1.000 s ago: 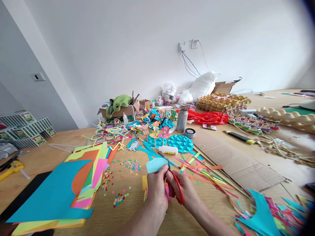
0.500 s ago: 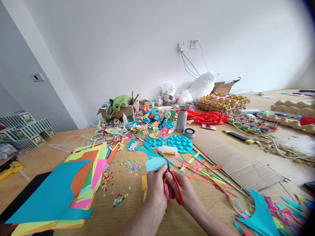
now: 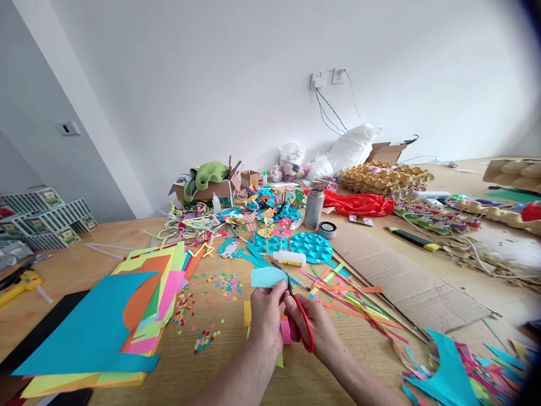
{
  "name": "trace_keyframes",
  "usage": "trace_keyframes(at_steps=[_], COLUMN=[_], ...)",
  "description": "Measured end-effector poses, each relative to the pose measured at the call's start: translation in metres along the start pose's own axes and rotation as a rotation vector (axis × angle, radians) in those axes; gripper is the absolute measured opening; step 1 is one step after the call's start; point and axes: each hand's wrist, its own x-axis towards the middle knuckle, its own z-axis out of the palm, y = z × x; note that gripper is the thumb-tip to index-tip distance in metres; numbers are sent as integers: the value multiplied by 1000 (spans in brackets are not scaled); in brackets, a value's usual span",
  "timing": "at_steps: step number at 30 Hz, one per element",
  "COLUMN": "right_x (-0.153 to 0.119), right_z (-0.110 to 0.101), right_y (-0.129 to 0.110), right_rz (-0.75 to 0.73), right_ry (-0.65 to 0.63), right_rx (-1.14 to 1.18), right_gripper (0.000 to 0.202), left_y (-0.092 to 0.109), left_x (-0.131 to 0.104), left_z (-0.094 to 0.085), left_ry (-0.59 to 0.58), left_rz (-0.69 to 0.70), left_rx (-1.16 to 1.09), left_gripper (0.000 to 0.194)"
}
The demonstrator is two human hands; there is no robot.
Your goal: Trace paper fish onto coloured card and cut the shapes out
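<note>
Pinched in my left hand [image 3: 270, 310] is a light blue piece of paper [image 3: 267, 277] with a faint drawn outline. My right hand [image 3: 310, 318] grips red-handled scissors [image 3: 305, 324], their dark blades at the right edge of that paper. Under my hands lie a yellow paper piece [image 3: 247, 313] and a pink one [image 3: 287, 332], partly hidden. Just beyond the scissors rests a white glue bottle [image 3: 289, 259]. Small paper confetti [image 3: 226, 285] is scattered to the left of my hands.
Stacked coloured paper [image 3: 91, 321] lies at left. Paper strips [image 3: 359, 299] and a cardboard sheet [image 3: 406, 276] spread to the right, near a utility knife [image 3: 412, 239]. Behind stand a metal bottle [image 3: 313, 208], a tape roll [image 3: 327, 229] and egg trays [image 3: 382, 177].
The light blue paper has tilted slightly in my left hand. The scissors stay at its right edge, and the view has shifted a little.
</note>
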Motion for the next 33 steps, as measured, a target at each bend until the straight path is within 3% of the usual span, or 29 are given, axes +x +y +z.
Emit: trace_keyframes(at_steps=[13, 33], right_x=[0, 1], right_z=[-2, 0], right_y=[-1, 2], right_rz=[-19, -8], right_ry=[-5, 0], right_rx=[-60, -13], right_gripper=[58, 60], left_y=[1, 1], left_x=[-6, -2], left_z=[1, 3], left_ry=[-9, -12], left_rz=[49, 15], left_rx=[52, 50], left_gripper=[27, 27])
